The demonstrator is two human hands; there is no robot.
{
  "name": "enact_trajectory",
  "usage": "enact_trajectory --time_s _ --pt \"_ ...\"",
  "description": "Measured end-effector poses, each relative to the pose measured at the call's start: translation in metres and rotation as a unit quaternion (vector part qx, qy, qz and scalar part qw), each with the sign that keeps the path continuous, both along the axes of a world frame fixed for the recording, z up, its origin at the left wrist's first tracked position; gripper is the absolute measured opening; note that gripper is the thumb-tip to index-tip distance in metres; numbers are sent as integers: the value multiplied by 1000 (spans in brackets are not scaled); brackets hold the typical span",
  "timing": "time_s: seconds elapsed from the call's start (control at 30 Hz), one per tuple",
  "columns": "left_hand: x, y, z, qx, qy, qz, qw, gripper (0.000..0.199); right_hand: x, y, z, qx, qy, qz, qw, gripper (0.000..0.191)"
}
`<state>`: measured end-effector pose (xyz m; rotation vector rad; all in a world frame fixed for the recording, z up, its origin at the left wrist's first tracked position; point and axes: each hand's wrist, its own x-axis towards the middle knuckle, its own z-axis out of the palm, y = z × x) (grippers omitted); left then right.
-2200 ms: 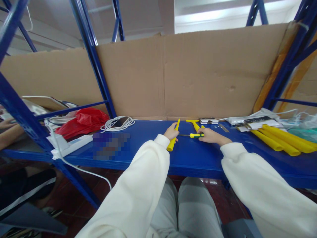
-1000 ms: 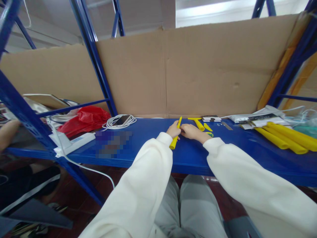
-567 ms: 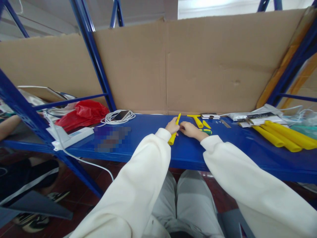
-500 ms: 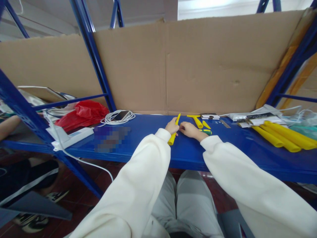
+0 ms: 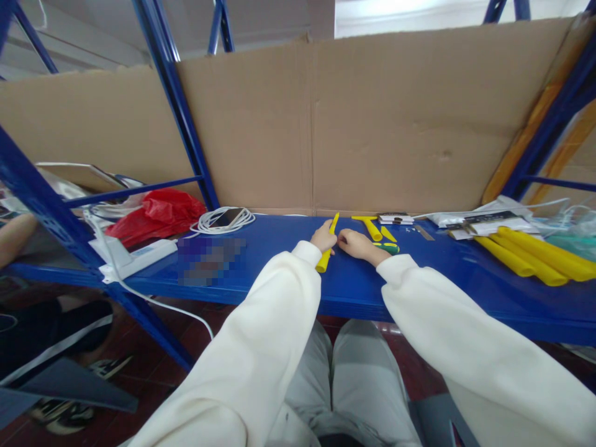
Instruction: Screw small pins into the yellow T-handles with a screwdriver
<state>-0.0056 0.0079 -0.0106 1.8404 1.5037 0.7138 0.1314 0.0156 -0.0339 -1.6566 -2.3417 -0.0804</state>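
Note:
My left hand is wrapped around a long yellow plastic handle, which tilts with its wide end toward me and its narrow tip pointing up and away. Close beside it, my right hand has its fingers curled together near the handle's side; whatever they pinch is too small or hidden to tell. Just behind the right wrist lies a green and yellow tool, partly covered by the hand. Farther back rest a T-shaped yellow piece and a small flat yellow piece.
Several yellow tubular handles lie at the right beside white packages. A thin metal strip lies behind my right hand. Leftward are a coiled white cable, a power strip and a red bag. Another person's arm shows far left.

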Motion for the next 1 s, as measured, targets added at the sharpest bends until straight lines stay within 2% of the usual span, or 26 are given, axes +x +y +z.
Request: enact_trajectory --time_s 0.67,1.0 --pt "0 3 -2 -4 6 -7 1000 69 -9 -19 11 -14 -58 -46 997 28" --pt "0 6 -5 2 -8 -11 1000 68 -9 -22 11 -2 -94 -14 995 31"
